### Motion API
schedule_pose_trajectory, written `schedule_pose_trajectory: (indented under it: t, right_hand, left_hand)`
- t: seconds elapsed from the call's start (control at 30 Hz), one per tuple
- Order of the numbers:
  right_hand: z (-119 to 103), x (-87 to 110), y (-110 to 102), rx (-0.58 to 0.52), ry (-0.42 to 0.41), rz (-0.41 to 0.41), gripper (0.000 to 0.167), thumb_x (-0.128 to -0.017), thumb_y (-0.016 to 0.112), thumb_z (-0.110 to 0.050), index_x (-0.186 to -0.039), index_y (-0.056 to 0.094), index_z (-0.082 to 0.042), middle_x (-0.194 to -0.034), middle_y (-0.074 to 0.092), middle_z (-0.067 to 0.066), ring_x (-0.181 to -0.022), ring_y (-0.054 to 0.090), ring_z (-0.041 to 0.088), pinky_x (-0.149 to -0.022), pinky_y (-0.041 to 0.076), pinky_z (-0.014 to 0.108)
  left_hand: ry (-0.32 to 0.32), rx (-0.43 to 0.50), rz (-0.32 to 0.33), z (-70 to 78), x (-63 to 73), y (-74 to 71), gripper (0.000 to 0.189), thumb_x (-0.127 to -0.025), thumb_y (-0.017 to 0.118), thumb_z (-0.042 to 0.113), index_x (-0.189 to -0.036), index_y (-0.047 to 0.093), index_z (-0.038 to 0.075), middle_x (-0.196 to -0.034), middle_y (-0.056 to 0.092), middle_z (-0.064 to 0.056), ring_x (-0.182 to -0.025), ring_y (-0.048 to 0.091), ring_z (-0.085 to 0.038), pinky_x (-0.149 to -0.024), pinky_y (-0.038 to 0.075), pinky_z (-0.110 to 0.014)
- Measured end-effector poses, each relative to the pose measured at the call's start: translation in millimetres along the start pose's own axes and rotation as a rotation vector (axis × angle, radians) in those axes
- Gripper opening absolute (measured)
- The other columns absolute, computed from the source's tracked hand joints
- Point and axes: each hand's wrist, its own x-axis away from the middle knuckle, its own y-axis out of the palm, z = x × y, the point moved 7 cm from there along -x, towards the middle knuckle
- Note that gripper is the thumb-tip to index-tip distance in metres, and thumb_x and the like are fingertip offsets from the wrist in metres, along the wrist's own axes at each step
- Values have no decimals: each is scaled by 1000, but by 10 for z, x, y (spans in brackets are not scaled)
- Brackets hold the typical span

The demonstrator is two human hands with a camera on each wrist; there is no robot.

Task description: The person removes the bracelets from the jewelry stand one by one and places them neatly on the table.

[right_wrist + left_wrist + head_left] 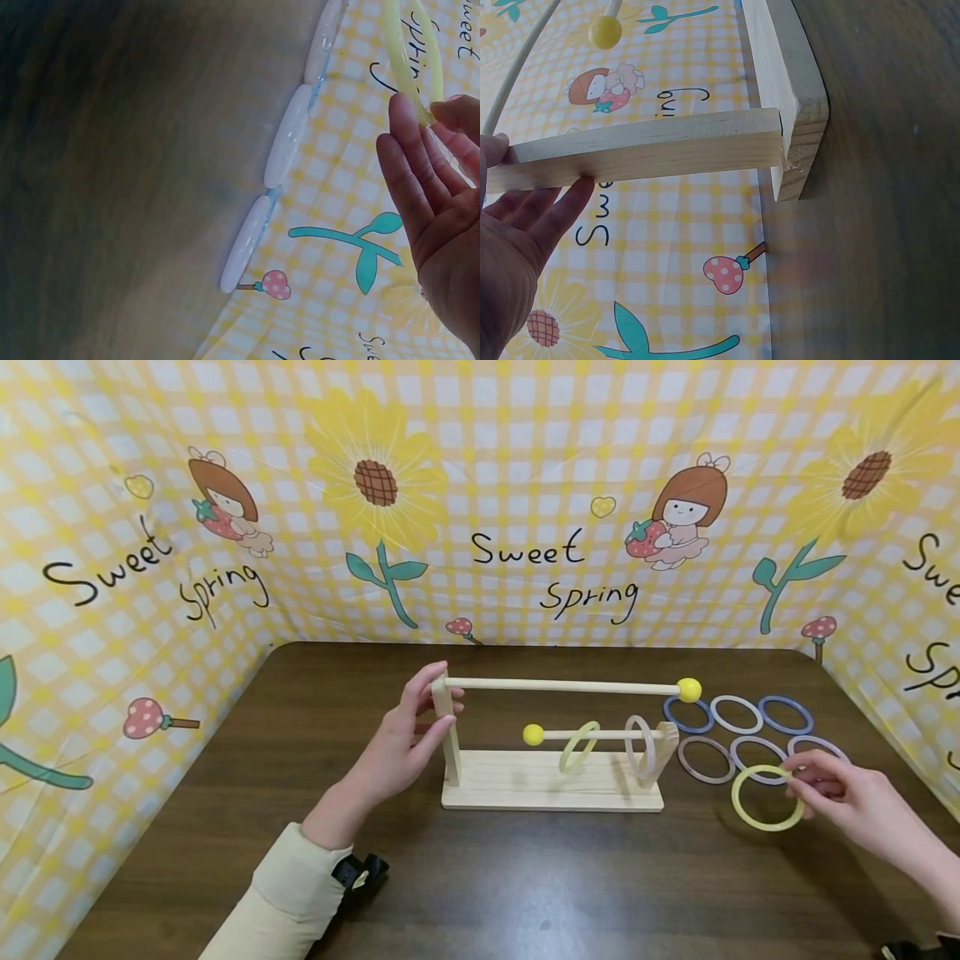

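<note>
The wooden ring stand has a flat base (551, 783), two end posts and two dowels. My left hand (390, 752) grips the top of its left post (451, 747), thumb and fingers on either side, as the left wrist view also shows on the post (645, 154). From that post the upper dowel (562, 686) runs right to a yellow ball. On the lower dowel (611, 735) hang a yellow ring (570, 770) and a pale ring (650, 753). My right hand (851, 793) pinches another yellow ring (737, 799) at its right edge, right of the stand.
Several loose rings lie in two rows on the dark table (525, 877) at the right, among them a blue ring (793, 729) and a white ring (737, 697). A printed checked cloth (525, 468) surrounds the table's back and sides.
</note>
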Motion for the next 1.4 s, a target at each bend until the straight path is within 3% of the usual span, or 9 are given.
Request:
schedule_pose_trajectory:
  t: [0.37, 0.63, 0.93, 1.2, 1.4]
  right_hand:
    - [100, -18, 219, -182, -2, -152, 27, -84, 63, 17, -101, 59, -2, -76, 66, -2, -54, 57, 7, -49, 43, 18]
    - [68, -53, 369, -234, -11, -265, 21, -87, 62, 15, -101, 58, 0, -75, 64, -4, -54, 59, 7, -47, 49, 24]
    - [111, -114, 439, -135, 58, -319, 21, -85, 66, 10, -97, 60, -6, -75, 64, -8, -51, 55, 4, -46, 46, 26]
    - [137, -160, 503, -26, 7, -305, 23, -80, 71, 7, -93, 64, -11, -76, 56, -15, -47, 49, -1, -43, 39, 22]
    - [185, -187, 527, 48, 75, -306, 22, -79, 74, 2, -90, 65, -15, -75, 53, -18, -48, 47, -2, -44, 37, 23]
  left_hand:
    - [25, 2, 2, 5, -2, 6, 65, -94, 56, -7, -146, 23, 14, -119, 58, -15, -104, 63, -27, -72, 57, -38]
    - [16, 10, 2, -4, 1, 13, 64, -95, 55, -7, -146, 24, 15, -119, 58, -15, -104, 63, -28, -71, 57, -42]
    - [10, 3, 8, -9, 7, 6, 66, -94, 57, -6, -146, 23, 15, -118, 58, -13, -103, 63, -27, -71, 57, -42]
    - [18, 5, 7, -6, 5, 8, 65, -94, 56, -7, -146, 23, 15, -118, 58, -13, -103, 63, -27, -71, 57, -40]
    - [26, 6, 7, 2, -2, 4, 64, -94, 56, -6, -146, 23, 14, -118, 58, -14, -103, 63, -28, -71, 57, -41]
